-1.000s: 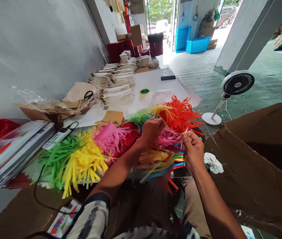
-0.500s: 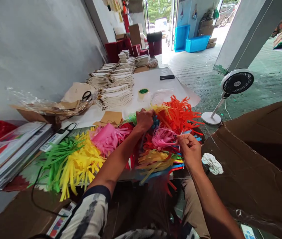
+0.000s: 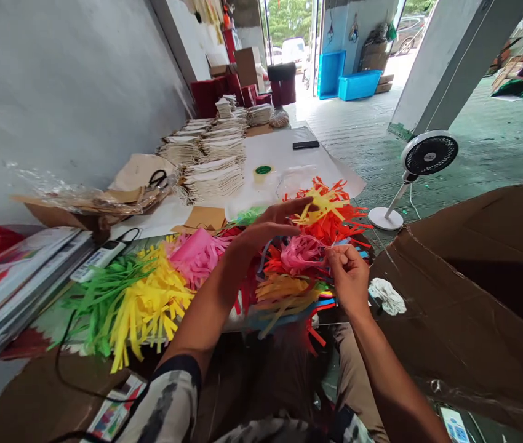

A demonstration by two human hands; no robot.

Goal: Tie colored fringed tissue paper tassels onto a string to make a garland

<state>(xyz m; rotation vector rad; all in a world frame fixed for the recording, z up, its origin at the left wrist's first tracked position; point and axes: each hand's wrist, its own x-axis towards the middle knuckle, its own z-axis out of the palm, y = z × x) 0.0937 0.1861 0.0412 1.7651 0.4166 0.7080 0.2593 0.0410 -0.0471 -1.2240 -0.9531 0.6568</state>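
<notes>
Heaps of cut paper fringe lie across the table: green point(image 3: 99, 295), yellow point(image 3: 151, 304), pink point(image 3: 197, 249) and orange-red point(image 3: 335, 224). My left hand point(image 3: 271, 224) hovers over the orange and yellow fringe, fingers stretched out and apart, one fingertip touching a yellow strip point(image 3: 319, 206). My right hand point(image 3: 347, 274) is closed in a pinch on the pink fringe bundle point(image 3: 303, 253) that tops a mixed pile of coloured strips.
Stacks of folded paper bags point(image 3: 213, 166) line the far table beside a tape roll point(image 3: 263, 170), scissors point(image 3: 156, 178) and a phone point(image 3: 306, 145). Booklets point(image 3: 16, 271) lie left. A white fan point(image 3: 421, 163) stands on the floor. A big cardboard sheet point(image 3: 478, 277) lies right.
My left hand has opened from a fist and reached forward to the right over the orange fringe. My right hand stays pinched on the pink bundle.
</notes>
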